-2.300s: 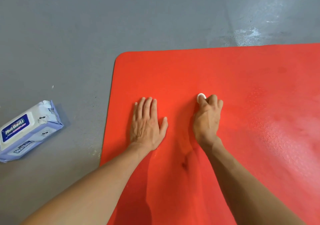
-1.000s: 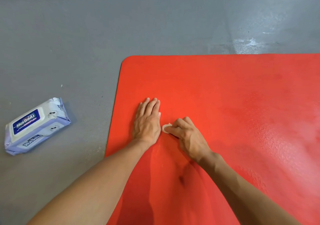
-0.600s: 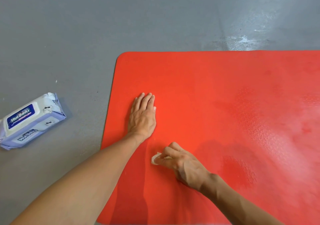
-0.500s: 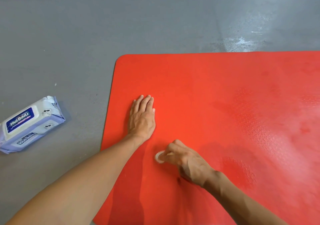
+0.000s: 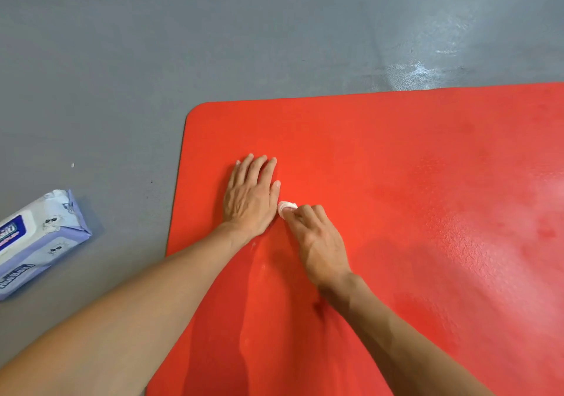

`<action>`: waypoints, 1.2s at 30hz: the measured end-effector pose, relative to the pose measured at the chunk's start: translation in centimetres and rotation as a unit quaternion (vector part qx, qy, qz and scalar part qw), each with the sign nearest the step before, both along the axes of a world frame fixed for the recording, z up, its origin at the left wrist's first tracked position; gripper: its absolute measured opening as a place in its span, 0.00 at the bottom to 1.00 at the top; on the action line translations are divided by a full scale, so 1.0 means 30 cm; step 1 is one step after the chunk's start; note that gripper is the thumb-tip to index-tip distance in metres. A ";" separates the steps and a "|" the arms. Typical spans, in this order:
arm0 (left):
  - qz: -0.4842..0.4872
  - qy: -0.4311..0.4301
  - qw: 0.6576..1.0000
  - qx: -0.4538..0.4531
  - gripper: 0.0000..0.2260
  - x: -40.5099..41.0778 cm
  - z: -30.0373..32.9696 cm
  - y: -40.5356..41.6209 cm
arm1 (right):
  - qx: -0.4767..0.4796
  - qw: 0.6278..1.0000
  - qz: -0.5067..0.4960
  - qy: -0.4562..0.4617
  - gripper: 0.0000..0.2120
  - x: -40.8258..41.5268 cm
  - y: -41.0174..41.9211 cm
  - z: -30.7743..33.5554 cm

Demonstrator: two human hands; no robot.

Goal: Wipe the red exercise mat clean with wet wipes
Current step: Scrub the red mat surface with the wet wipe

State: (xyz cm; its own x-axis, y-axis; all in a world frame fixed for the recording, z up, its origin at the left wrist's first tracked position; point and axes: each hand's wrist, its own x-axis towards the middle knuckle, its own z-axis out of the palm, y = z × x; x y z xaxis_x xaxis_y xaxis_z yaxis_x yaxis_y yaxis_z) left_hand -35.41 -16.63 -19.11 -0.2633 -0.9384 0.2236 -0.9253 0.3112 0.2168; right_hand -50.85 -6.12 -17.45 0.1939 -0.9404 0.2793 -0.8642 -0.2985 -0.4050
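Observation:
The red exercise mat [image 5: 381,157] lies on the grey floor and fills the right and lower part of the head view. My left hand [image 5: 251,197] presses flat on the mat near its left edge, fingers straight and together. Right beside its thumb, my right hand [image 5: 317,240] grips a small balled white wet wipe [image 5: 287,206] and holds it against the mat. Only the wipe's front tip shows past my fingers. A shiny, wetter-looking patch covers the mat's right side.
A pale purple and white pack of wet wipes [image 5: 36,243] lies on the grey floor [image 5: 122,60] to the left of the mat, partly cut off by the frame edge. The floor at the back right has a bright glare spot.
My right hand has slid the wipe away from me, from the mat's near part up to my left thumb. The left hand has stayed planted on the mat.

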 end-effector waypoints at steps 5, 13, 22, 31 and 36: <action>0.028 -0.038 0.997 0.054 0.31 -0.040 0.004 -0.052 | 0.010 0.976 -0.215 -0.018 0.14 -0.243 -0.187 -0.004; 0.040 -0.060 0.996 0.054 0.28 -0.039 0.012 -0.064 | 0.023 0.996 -0.088 -0.008 0.16 0.004 -0.202 -0.006; 0.023 -0.049 0.998 0.017 0.24 0.010 0.009 -0.141 | 0.036 0.951 -0.306 -0.042 0.18 -0.080 -0.366 -0.001; 0.018 -0.036 0.999 0.026 0.25 0.014 0.003 -0.147 | 0.035 0.991 -0.127 -0.036 0.15 -0.052 -0.404 0.000; 0.024 -0.044 0.998 0.024 0.25 0.013 0.003 -0.151 | 0.032 0.954 -0.295 -0.048 0.18 -0.090 -0.453 0.003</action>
